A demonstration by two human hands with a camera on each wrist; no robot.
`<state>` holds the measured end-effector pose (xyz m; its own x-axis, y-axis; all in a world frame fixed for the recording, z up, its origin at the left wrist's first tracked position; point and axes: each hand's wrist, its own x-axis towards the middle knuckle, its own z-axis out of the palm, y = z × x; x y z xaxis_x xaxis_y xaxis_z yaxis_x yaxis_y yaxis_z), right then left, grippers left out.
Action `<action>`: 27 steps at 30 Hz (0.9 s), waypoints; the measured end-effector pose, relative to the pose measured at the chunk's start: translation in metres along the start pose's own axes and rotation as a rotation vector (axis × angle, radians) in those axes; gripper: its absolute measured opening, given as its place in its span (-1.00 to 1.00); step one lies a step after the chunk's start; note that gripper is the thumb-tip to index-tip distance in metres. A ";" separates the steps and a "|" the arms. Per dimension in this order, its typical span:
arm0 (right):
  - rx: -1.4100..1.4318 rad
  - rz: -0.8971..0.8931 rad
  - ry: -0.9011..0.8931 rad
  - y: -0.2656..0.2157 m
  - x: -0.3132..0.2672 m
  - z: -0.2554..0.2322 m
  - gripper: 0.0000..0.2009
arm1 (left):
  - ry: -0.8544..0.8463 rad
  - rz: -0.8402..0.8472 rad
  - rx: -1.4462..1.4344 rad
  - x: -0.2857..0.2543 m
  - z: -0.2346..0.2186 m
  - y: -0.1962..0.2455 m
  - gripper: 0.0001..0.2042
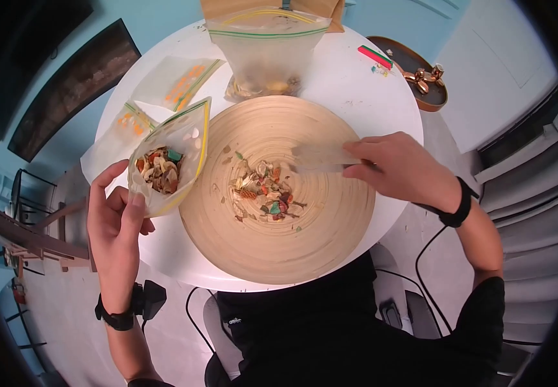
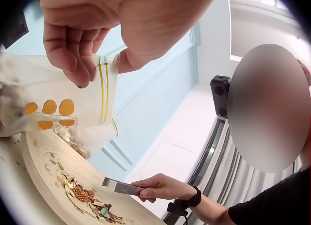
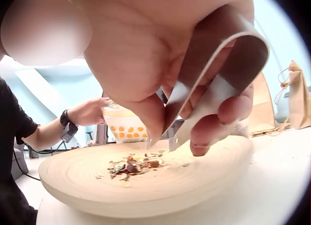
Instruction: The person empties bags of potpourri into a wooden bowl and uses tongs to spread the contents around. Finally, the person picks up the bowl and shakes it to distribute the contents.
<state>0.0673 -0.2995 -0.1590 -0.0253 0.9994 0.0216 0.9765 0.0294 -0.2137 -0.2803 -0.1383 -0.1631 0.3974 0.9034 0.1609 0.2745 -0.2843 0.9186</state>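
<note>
My left hand (image 1: 116,209) pinches the edge of a clear zip bag (image 1: 196,138) with orange spots, its mouth spread and a heap of dried potpourri pieces (image 1: 161,171) inside. In my right hand (image 1: 398,166) are wide metal tongs (image 3: 214,84), squeezed between thumb and fingers, with the two tips a little apart and nothing between them. The tongs reach over the right half of a round wooden board (image 1: 240,258). A loose pile of mixed potpourri (image 1: 266,190), with brown, red and green bits, lies mid-board, left of the tongs' tips.
Behind the board stands a large zip bag (image 1: 263,61) with more dried pieces at its bottom, before a brown paper bag (image 1: 337,13). Two flat spotted zip bags (image 1: 176,84) lie at the back left. A red and green strip (image 1: 375,57) is near the white table's (image 1: 395,122) right edge.
</note>
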 end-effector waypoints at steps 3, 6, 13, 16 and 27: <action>0.019 -0.006 -0.107 -0.001 -0.011 -0.018 -0.71 | 0.005 0.004 -0.013 0.002 -0.001 -0.001 -0.54; -0.027 -0.172 -0.143 -0.017 -0.021 -0.012 -0.72 | -0.002 0.006 -0.002 -0.001 -0.003 -0.002 -0.54; -0.207 -0.316 0.052 -0.025 0.010 0.007 -0.74 | -0.010 0.004 -0.029 0.001 0.000 0.003 -0.53; -0.120 -0.112 -0.020 -0.021 0.027 -0.005 -0.78 | -0.017 -0.001 -0.026 0.001 -0.001 0.003 -0.53; -0.036 -0.257 -0.042 -0.024 0.076 0.012 -0.76 | 0.004 -0.009 -0.074 -0.001 -0.002 0.003 -0.54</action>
<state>0.0397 -0.2244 -0.1643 -0.2817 0.9590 0.0303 0.9437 0.2827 -0.1717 -0.2818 -0.1394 -0.1596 0.3914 0.9072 0.1542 0.2121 -0.2520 0.9442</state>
